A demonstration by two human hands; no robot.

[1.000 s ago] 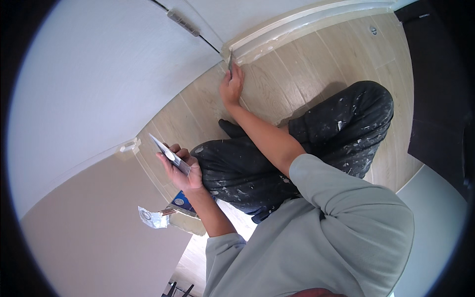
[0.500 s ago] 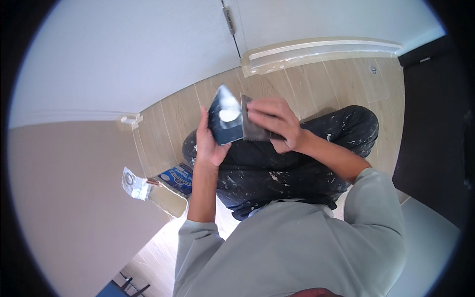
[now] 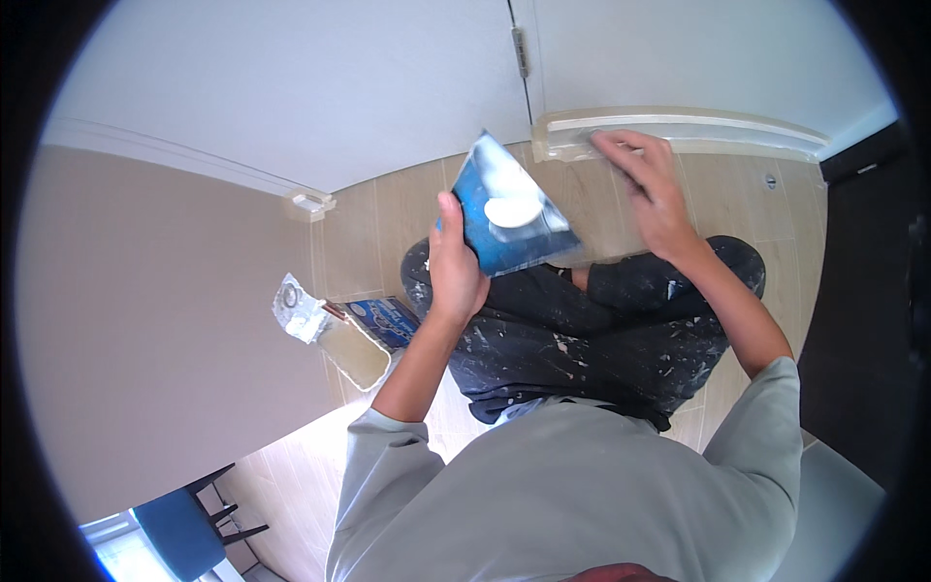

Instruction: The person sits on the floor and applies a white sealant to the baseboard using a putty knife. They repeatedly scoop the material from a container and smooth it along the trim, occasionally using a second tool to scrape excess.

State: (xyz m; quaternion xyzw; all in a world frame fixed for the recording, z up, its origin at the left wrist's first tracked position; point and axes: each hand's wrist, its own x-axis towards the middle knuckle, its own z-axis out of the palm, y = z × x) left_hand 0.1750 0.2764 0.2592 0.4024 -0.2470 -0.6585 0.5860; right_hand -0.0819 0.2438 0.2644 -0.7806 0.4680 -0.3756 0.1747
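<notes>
My left hand [image 3: 455, 254] grips a wide metal blade [image 3: 485, 242], mirror-bright and reflecting blue, with a round dollop of white paste [image 3: 513, 211] on its face. My right hand [image 3: 652, 194] reaches forward, fingers around a thin scraper [image 3: 590, 142], blurred and mostly hidden, at the taped strip [image 3: 710, 131] along the foot of the white wall. My crossed legs in paint-spattered dark trousers lie beneath both hands.
An open box [image 3: 351, 351] with a foil piece [image 3: 296, 308] sits left of my legs, beside a beige panel [image 3: 165, 320]. A taped corner [image 3: 311, 204] is farther back. A dark door [image 3: 863, 310] stands right; a blue chair [image 3: 179, 533] is at lower left.
My right hand went from the strip to the blade in my left hand, then forward and right to the strip again. My left hand rose and moved right.
</notes>
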